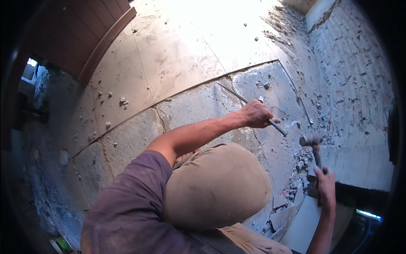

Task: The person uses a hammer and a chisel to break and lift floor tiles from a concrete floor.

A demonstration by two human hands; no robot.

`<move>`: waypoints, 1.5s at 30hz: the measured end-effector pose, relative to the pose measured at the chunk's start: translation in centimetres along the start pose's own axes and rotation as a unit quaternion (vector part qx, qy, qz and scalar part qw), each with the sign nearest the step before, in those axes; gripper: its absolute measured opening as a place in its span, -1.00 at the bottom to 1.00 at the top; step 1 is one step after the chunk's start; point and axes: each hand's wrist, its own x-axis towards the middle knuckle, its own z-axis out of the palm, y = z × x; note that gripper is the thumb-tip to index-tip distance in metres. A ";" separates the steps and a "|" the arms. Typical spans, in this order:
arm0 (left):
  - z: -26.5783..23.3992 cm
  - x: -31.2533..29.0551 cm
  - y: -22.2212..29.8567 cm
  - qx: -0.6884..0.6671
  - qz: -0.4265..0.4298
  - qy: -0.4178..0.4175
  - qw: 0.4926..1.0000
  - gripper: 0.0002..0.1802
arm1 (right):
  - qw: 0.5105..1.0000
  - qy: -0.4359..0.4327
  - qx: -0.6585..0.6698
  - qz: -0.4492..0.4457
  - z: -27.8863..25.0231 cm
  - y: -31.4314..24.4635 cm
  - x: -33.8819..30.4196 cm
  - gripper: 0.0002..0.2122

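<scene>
Rubbly floor [133, 129] here, left hand [257, 114] clamped on a bar [231, 92], right hand [326, 182] gripping a hammer [316, 151], one sloppy swing could smash the left

The chisel [232, 92] is in the left hand [256, 113] over the floor [198, 108]; the hammer [316, 154], in the right hand [325, 182], is to its right. Rubble [301, 164] lies left of the wall [355, 84].

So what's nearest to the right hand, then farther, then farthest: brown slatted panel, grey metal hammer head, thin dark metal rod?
1. Hammer head, just beyond the right hand
2. Metal rod, in the left hand
3. Slatted panel, upper left
</scene>
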 end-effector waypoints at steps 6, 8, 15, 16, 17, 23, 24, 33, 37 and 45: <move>1.4 3.0 1.5 -0.024 0.028 0.010 0.999 -0.34 | 0.987 0.060 0.147 -0.006 1.2 -0.5 9.5 -0.78; 2.0 4.6 1.0 -0.022 0.042 -0.021 0.999 -0.34 | 0.940 0.033 0.340 -0.001 3.7 -4.3 9.9 -0.80; 5.2 6.3 -3.5 0.009 0.053 -0.121 0.991 -0.37 | 0.803 0.080 0.591 0.006 14.8 -2.5 8.5 -0.74; 5.3 5.8 -3.7 0.003 0.047 -0.140 0.989 -0.37 | 0.802 0.095 0.590 0.012 16.3 -2.1 8.1 -0.74; 5.6 5.4 -3.7 0.004 0.051 -0.144 0.988 -0.37 | 0.800 0.109 0.590 0.018 18.0 -1.6 8.1 -0.75; 8.1 4.8 -2.9 0.013 0.053 -0.126 0.991 -0.44 | 0.772 0.193 0.605 0.027 22.9 0.3 8.2 -0.75; 8.8 5.0 -3.5 0.030 0.036 -0.143 0.989 -0.46 | 0.756 0.206 0.620 0.030 23.0 -0.2 8.1 -0.74; 12.3 7.2 -3.2 0.032 0.004 -0.206 0.978 -0.46 | 0.589 0.375 0.714 0.051 18.7 2.4 7.2 -0.70; 13.1 7.2 -4.0 0.044 -0.002 -0.198 0.979 -0.46 | 0.700 0.208 0.676 0.096 21.7 -0.1 4.4 -0.80; 14.2 6.5 -4.6 0.056 -0.003 -0.218 0.974 -0.42 | 0.662 0.310 0.673 0.114 18.3 5.3 3.7 -0.82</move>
